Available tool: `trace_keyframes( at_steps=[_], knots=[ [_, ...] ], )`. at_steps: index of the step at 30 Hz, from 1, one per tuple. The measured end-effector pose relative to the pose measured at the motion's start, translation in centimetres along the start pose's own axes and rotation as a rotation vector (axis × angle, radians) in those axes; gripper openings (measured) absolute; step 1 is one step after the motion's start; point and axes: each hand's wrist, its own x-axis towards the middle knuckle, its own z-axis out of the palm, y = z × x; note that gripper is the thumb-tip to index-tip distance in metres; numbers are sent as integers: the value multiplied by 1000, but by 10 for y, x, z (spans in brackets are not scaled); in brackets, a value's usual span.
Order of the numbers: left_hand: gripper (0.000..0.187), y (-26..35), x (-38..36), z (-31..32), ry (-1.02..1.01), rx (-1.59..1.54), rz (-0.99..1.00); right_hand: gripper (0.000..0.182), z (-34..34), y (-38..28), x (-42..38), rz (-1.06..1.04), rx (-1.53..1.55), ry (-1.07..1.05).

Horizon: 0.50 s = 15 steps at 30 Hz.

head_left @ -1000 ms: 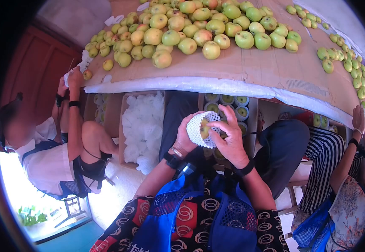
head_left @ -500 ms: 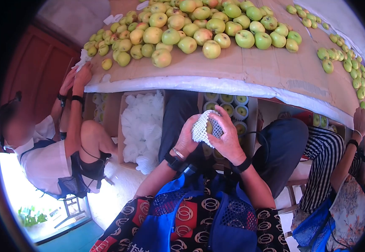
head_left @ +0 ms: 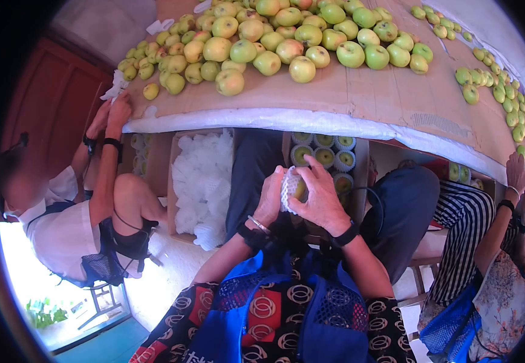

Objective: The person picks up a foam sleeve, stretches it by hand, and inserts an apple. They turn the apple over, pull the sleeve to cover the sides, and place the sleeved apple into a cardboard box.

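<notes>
Between my two hands is an apple [head_left: 299, 190] partly inside a white foam net sleeve [head_left: 287, 189]. My left hand [head_left: 270, 196] grips the sleeved side, its fingers closed against the foam. From the other side my right hand [head_left: 322, 199] curls around the apple, thumb and fingers pressed to it. Behind my hands, a box of sleeved apples [head_left: 323, 143] sits below the table edge. To the left stands a carton of loose white foam nets [head_left: 202, 181].
A pile of green-yellow apples [head_left: 256, 45] covers much of the cardboard-topped table [head_left: 371, 100]. More apples [head_left: 516, 109] lie along the right side. A co-worker [head_left: 63, 206] sits at left, hands at the table corner; another person's hands [head_left: 518, 175] are at far right.
The foam sleeve, spread wide before, is now narrower and closer around the apple. My hands have turned it, and my left hand shows more side-on.
</notes>
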Motion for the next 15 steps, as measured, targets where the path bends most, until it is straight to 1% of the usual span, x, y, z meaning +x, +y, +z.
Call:
trace_keyframes(
  at_steps=[1,2,3,4,5,6,7,8,9,10,11,12,13,14,15],
  knots=[
    [28,-4,2,-6,-27,93,-16,53,-2,-1,1,-7,-73,-47],
    [30,-7,3,-11,-52,186,-31,53,-4,1,1,-7,-73,-47],
    [30,-1,1,-10,-51,186,-31,52,-5,3,1,-59,-118,-71],
    [32,6,-1,-8,-130,396,20,51,-6,5,1,-112,-162,-95],
    [34,10,-3,-6,-208,606,70,51,-6,5,2,-112,-161,-96],
    [34,10,-3,-6,-208,606,67,50,-6,6,3,-91,-74,-115],
    [35,10,-2,-4,-211,422,-13,49,-7,7,3,-69,11,-134],
    [36,10,-1,-3,-212,237,-91,49,-8,7,3,-66,10,-135],
    [36,9,2,-6,-213,236,-91,46,-9,8,4,-62,55,-77],
    [36,9,5,-11,-279,86,-120,43,-10,8,6,-60,100,-19],
    [36,9,7,-15,-344,-63,-147,43,-12,10,7,-63,100,-20],
    [41,14,4,-12,-330,-187,-185,40,-15,13,8,-23,214,3],
    [41,20,2,-8,-329,-186,-184,37,-16,14,8,19,330,27],
    [44,26,0,-3,-335,-237,-166,37,-16,14,7,19,330,27],
    [48,28,-1,-1,-341,-288,-147,31,-15,16,7,72,411,44]
  ],
)
